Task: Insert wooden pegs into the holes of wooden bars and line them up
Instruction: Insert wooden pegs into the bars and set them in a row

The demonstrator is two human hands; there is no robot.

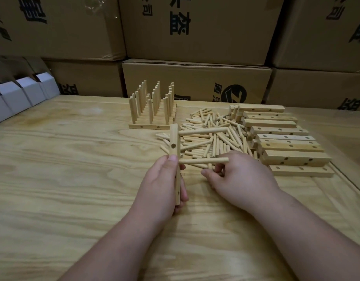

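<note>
Nearest, the left hand (165,183) is gripping a wooden bar (175,159) on end, two pegs jutting from it. Its right hand (239,177) is pinching a third peg (203,160) against the bar. Beyond are lying loose pegs (211,136), bare bars (284,138), and finished rows (152,106) toward the bench's (73,159) far edge.

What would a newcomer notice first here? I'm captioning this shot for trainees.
The hands at centre: the left hand grips a wooden bar with pegs sticking out sideways, and the right hand pinches the nearest peg. Behind lie a heap of loose pegs and finished bars with upright pegs.
</note>
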